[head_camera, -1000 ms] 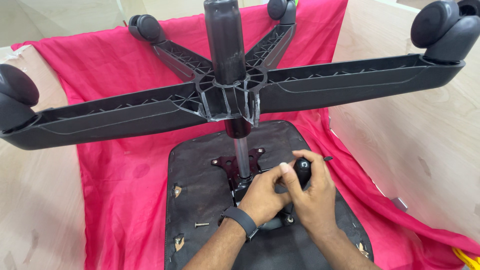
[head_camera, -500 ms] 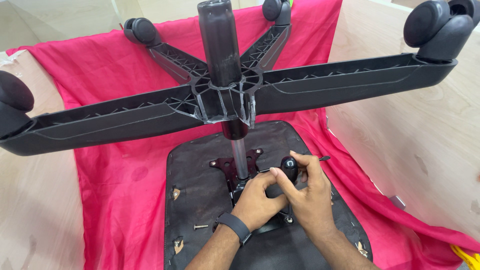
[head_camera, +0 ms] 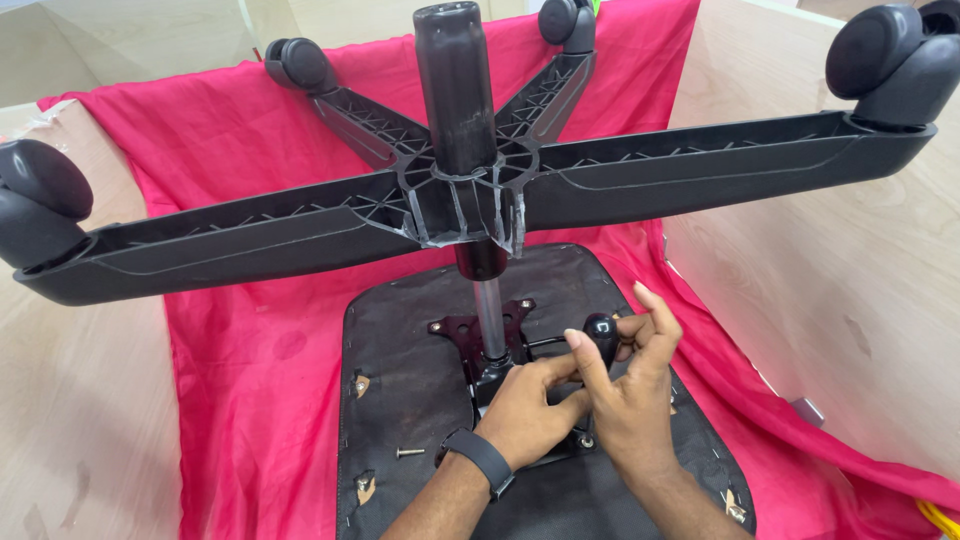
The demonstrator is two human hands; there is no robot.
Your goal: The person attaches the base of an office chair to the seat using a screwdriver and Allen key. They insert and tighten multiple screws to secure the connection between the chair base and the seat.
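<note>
A light wooden floor (head_camera: 80, 420) with a pink cloth (head_camera: 250, 360) spread on it carries an upturned office chair, whose dark seat underside (head_camera: 400, 340) lies flat on the cloth with a loose screw (head_camera: 409, 452) on it. Near the seat's middle the left hand (head_camera: 525, 405), a black band at its wrist, rests curled against the black mounting plate (head_camera: 470, 335), while the right hand (head_camera: 625, 385) loosely pinches the round black lever knob (head_camera: 601, 335). Beyond them a metal column (head_camera: 488, 320) rises to the black five-armed base (head_camera: 470, 190), its casters (head_camera: 45, 195) in the air, in front of pale wooden panels (head_camera: 840, 300)
</note>
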